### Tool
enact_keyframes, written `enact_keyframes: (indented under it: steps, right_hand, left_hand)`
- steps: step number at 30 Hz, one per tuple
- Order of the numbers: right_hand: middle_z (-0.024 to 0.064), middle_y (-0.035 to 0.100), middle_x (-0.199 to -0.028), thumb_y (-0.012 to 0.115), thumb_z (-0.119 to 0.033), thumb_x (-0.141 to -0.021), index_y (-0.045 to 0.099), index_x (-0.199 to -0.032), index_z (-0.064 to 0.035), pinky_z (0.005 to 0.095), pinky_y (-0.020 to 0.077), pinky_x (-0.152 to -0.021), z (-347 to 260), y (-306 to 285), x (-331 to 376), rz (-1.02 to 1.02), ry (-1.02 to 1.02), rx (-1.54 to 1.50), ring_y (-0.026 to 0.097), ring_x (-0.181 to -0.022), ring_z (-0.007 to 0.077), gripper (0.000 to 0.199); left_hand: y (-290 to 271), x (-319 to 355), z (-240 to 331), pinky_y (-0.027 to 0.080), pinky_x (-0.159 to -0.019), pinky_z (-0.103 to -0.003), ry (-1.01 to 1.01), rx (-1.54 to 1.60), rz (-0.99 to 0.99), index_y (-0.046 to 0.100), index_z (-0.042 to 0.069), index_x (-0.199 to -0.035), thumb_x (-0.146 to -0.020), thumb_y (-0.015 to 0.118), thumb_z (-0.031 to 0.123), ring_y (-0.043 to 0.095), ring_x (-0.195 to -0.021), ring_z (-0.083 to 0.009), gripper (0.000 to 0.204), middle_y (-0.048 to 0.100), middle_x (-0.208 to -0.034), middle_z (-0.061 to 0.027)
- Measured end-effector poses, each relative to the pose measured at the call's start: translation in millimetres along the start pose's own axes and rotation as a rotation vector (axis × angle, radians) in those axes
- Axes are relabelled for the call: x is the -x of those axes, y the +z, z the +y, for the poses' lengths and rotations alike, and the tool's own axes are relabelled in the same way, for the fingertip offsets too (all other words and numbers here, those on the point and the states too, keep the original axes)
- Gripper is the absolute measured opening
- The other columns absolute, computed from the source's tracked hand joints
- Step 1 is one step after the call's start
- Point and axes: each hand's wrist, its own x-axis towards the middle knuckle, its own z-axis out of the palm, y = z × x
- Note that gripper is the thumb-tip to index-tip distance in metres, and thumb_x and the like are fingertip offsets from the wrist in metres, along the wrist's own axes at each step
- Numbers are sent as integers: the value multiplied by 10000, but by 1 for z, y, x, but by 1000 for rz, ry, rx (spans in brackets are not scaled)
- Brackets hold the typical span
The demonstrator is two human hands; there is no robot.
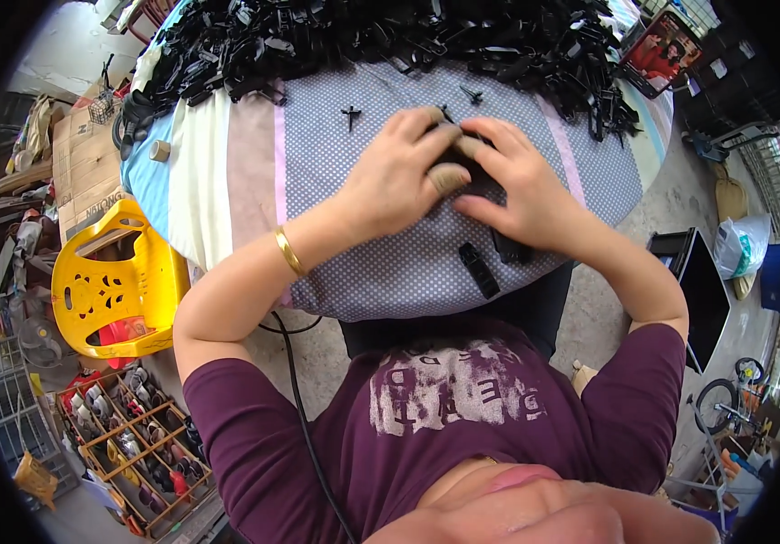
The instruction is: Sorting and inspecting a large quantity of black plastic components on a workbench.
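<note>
Over the dotted tablecloth (317, 181), my left hand (399, 172) and my right hand (521, 186) meet with bent fingers closed round a black plastic part (481, 181). Much of that part is hidden by the fingers, which have tan coverings on several tips. Just below my right hand, another black piece (510, 249) partly shows. Nearer to me lies a long black plastic piece (478, 270), tilted on the cloth. Beyond my hands sit two small black cross-shaped pieces, one on the left (350, 116) and one on the right (472, 94).
A big heap of black plastic parts (363, 36) covers the far side of the table. At its right edge stands a phone (662, 53) with a lit screen. A tan roll (160, 150) rests at the left edge, near a yellow chair (122, 281). A black cable (297, 390) hangs down beside me.
</note>
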Motion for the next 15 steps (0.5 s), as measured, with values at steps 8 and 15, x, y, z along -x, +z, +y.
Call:
enact_keyframes:
  steps: [8,15]
  right_hand:
    - [214,523,-1084,740,-171,-611,574,-982,66,452,456,-865,-36,3,76,126,-106,-21,531,-1007,385,471]
    - [142,596,-873,662,-130,-673,590,-768,-22,472,454,-843,-41,-8,109,124,-110,-451,602,-829,303,160]
  left_hand:
    - [9,40,69,370,-907,-469,111,306,-166,406,-14,-1273,-800,580,419,461,-996,-367,665,478,-1086,-199]
    - [26,53,104,394,-872,-440,335,730,-152,429,-22,-1238,-878,455,468,461,-975,-352,609,432,-1122,-205]
